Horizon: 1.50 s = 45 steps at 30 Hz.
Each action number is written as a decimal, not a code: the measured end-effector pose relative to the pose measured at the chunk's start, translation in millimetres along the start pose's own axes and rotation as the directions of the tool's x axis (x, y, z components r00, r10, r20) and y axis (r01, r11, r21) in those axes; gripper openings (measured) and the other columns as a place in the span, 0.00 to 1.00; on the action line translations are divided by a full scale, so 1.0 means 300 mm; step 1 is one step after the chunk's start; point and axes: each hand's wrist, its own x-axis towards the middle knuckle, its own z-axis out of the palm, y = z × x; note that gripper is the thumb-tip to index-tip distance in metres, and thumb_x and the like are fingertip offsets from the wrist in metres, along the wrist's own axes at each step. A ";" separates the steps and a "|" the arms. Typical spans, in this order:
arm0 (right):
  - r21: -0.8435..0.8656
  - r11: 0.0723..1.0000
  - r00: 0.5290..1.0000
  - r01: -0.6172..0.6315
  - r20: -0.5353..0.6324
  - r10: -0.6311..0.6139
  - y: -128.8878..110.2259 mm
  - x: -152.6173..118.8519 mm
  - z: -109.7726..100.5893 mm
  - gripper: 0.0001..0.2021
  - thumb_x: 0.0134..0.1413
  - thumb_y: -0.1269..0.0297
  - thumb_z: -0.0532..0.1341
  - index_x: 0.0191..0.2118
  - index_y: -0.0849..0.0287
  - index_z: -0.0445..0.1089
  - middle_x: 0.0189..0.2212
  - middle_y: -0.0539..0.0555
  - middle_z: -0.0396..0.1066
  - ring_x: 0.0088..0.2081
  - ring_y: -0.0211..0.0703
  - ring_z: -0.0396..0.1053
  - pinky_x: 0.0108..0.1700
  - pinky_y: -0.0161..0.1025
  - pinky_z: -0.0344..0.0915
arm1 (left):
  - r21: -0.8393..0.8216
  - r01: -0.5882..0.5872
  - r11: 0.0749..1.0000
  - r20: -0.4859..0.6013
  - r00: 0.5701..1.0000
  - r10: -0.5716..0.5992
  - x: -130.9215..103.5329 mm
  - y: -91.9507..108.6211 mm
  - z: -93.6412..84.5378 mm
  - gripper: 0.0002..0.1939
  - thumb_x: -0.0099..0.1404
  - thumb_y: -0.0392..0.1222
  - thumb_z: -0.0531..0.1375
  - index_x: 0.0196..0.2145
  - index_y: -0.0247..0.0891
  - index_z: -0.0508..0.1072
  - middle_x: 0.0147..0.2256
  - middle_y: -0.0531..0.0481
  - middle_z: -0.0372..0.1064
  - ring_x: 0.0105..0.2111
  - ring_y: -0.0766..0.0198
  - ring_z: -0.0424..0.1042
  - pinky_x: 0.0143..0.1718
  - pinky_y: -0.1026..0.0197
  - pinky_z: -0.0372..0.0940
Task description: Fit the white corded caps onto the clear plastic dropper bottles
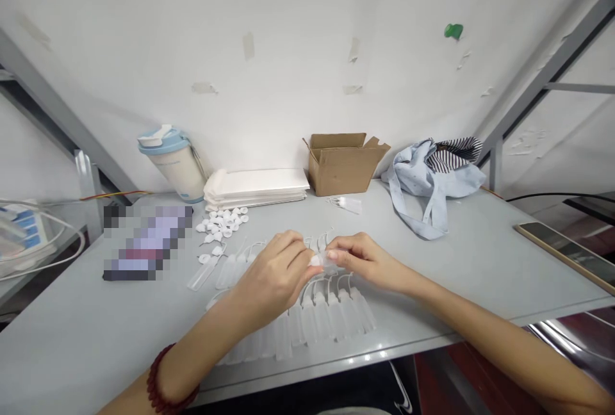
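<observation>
1. Grey tabletop (471, 261), against a white wall (298, 24).
2. Left hand (276, 277) pinches a white cap (315, 260); right hand (368, 261) grips a small translucent bottle (328, 264), partly hidden, above the laid-out bottles (331, 319).
3. Judged advisable: keep cap and bottle aligned, squeezing lightly.
4. Loose caps (221, 224) lie beyond, leftward.

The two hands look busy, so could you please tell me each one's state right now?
Left hand: closed, pinching a white cap.
Right hand: closed, holding a small translucent bottle.
</observation>
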 end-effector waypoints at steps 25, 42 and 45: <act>0.185 0.981 0.984 0.064 0.154 -0.093 0.016 0.005 -0.005 0.19 0.62 0.51 0.54 0.31 0.64 0.68 0.21 0.46 0.56 0.23 0.33 0.53 0.26 0.32 0.50 | 0.187 -0.082 0.979 -0.002 0.997 0.083 0.010 0.028 -0.007 0.15 0.70 0.38 0.53 0.24 0.35 0.65 0.22 0.51 0.59 0.25 0.62 0.56 0.26 0.59 0.51; -0.242 0.904 0.936 0.352 0.070 -0.346 -0.023 -0.032 0.020 0.17 0.68 0.59 0.45 0.33 0.61 0.64 0.24 0.50 0.61 0.26 0.36 0.58 0.31 0.33 0.57 | -0.408 0.415 0.813 0.334 0.897 -0.290 0.022 0.048 -0.053 0.21 0.69 0.43 0.52 0.19 0.38 0.57 0.19 0.57 0.55 0.22 0.69 0.59 0.22 0.66 0.55; -0.153 0.957 0.968 0.248 0.060 -0.242 -0.025 -0.025 0.027 0.20 0.68 0.59 0.45 0.24 0.59 0.57 0.20 0.46 0.54 0.23 0.33 0.54 0.27 0.32 0.54 | -0.342 0.312 0.886 0.289 0.932 -0.217 0.020 0.057 -0.042 0.20 0.69 0.41 0.53 0.19 0.38 0.56 0.19 0.57 0.55 0.22 0.68 0.59 0.24 0.65 0.56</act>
